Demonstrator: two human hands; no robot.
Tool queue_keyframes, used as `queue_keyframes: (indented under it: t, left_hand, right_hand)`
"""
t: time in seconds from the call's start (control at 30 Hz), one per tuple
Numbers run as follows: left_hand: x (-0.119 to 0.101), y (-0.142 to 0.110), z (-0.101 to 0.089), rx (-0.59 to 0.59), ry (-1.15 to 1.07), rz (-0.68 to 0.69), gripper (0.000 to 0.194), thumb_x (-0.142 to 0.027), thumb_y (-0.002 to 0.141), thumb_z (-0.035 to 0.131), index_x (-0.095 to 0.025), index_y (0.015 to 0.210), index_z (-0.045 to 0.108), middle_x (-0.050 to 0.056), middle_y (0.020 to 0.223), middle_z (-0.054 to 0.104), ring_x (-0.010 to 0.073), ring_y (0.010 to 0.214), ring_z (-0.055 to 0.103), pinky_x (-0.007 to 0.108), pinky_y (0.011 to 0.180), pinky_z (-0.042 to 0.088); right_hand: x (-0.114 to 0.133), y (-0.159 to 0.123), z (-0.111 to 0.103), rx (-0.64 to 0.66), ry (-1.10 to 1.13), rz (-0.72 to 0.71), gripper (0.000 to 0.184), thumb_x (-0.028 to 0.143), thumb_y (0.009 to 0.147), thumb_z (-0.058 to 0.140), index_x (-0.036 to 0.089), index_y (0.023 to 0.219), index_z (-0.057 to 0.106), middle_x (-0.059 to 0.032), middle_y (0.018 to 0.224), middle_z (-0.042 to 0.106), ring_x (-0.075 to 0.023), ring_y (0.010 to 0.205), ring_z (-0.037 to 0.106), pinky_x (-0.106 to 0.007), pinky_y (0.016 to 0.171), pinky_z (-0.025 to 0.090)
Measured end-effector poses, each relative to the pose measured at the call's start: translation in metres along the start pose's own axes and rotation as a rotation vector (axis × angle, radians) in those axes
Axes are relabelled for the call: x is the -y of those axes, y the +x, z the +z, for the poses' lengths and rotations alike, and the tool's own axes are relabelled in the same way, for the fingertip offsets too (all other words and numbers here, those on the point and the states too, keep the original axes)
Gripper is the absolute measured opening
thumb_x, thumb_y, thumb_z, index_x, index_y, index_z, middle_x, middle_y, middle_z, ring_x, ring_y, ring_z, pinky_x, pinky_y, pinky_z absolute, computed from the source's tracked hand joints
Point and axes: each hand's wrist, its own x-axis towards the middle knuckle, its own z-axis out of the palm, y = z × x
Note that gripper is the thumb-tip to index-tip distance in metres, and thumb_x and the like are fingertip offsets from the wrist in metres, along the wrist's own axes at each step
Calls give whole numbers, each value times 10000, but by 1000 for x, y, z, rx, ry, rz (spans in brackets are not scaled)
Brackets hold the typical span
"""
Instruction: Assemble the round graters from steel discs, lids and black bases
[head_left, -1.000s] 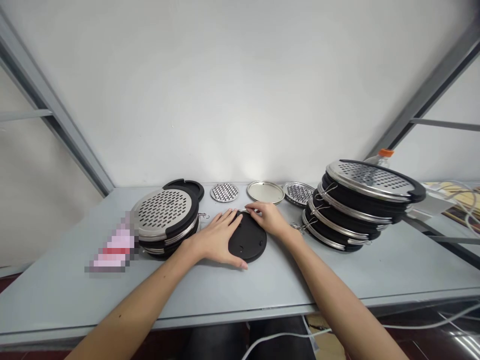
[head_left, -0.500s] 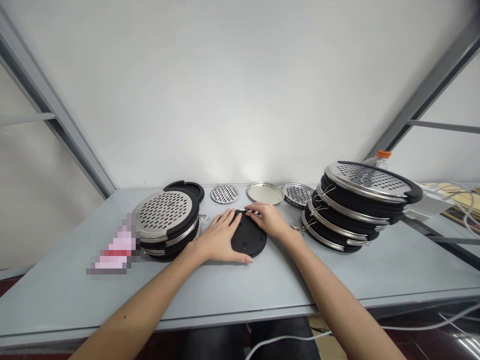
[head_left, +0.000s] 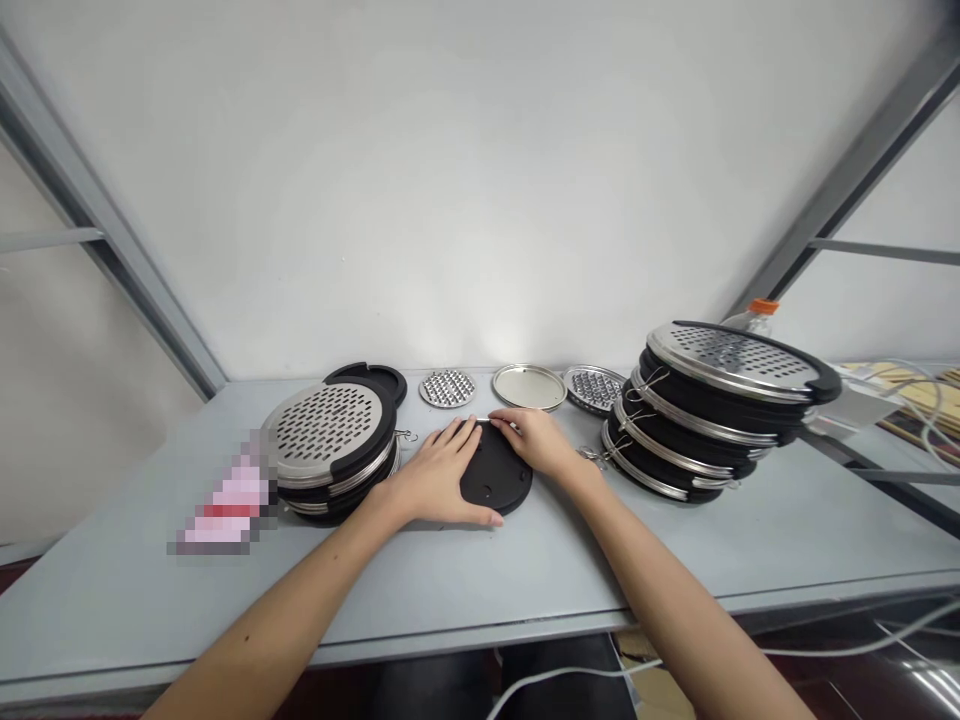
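The left hand (head_left: 439,480) lies spread on the left side of the black disc (head_left: 499,470), thumb by the near rim, likely to stop it sliding. The right hand (head_left: 534,440) has its fingertips at the disc's far rim, by a shiny bit (head_left: 484,420); I cannot tell if they pinch it. The 2 hands are close to each other. The disc lies flat mid-bench (head_left: 450,590), between the left pile (head_left: 330,435) and the right pile (head_left: 720,420), maybe so both arms reach easily. By the back edge lie 1 black dish (head_left: 386,375), 2 rough plates (head_left: 448,388) and 1 smooth plate (head_left: 529,388), perhaps to leave working room.
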Motion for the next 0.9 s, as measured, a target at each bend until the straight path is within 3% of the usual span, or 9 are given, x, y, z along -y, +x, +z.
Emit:
queue_keyframes:
  t: [0.2,0.47,0.7,0.9]
  left_hand:
    - [-1,0,-2,5,17,-12,1214,-851,622,492,-113,1498,93,139,1562,59,322,1437,48,437,1143,138]
    - [1,0,-1,-17,21,-40,1184,-848,624,488,-144,1499,111,116,1565,61,310,1438,65,433,1135,164]
    - [6,3,2,-67,42,-201,1175,-858,641,440,-110,1491,124,170,1558,50,365,1425,85,486,1108,191]
    - [9,1,3,-75,115,-120,1236,-849,602,495,-73,1486,116,204,1550,77,371,1424,70,503,1123,107]
  right_hand:
    - [-1,-1,1,13,-1,27,267,271,929,441,204,1023,682,-83,1033,706,-222,960,648,-288,823,463]
    - [-4,-1,3,-23,-5,60,293,255,930,415,185,1100,643,-108,1099,667,-227,1001,624,-299,856,452]
    - [1,-1,-1,46,-15,76,295,275,936,402,203,1057,662,-87,989,709,-209,893,644,-262,735,427]
    - [6,-1,-2,85,-13,59,308,249,933,383,186,998,677,-82,920,719,-194,813,638,-251,685,386]
